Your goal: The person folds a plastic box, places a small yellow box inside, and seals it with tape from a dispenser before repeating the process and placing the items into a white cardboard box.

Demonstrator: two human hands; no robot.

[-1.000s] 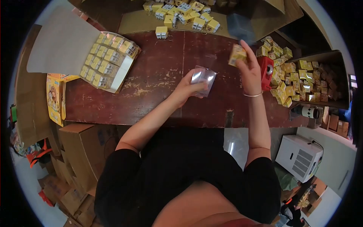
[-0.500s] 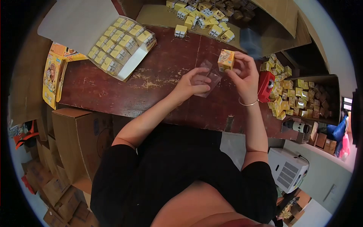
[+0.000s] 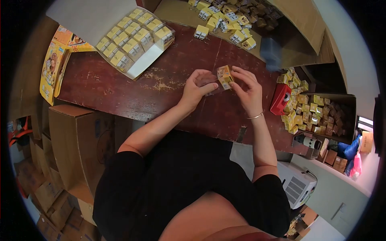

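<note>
Yellow card is what you have between your fingers now: the small printed box (image 3: pixel 224 76) that your right hand (image 3: pixel 246 90) held up near the red tape dispenser (image 3: pixel 281 99) a second ago has come down to meet the clear plastic sleeve (image 3: pixel 208 80) in your left hand (image 3: pixel 196 89), and half a second ago the two were only just touching. Now both hands close on the pair above the worn red-brown table (image 3: pixel 120 88), your right fingertips pinching the box, your left thumb and fingers gripping the sleeve. That reads as the box starting into the sleeve, though how far in it sits is hidden. The box is a small cube, yellow with orange print, tilted, its corners crisp. A tray (image 3: pixel 136 40) of similar boxes lies well apart to your left.
</note>
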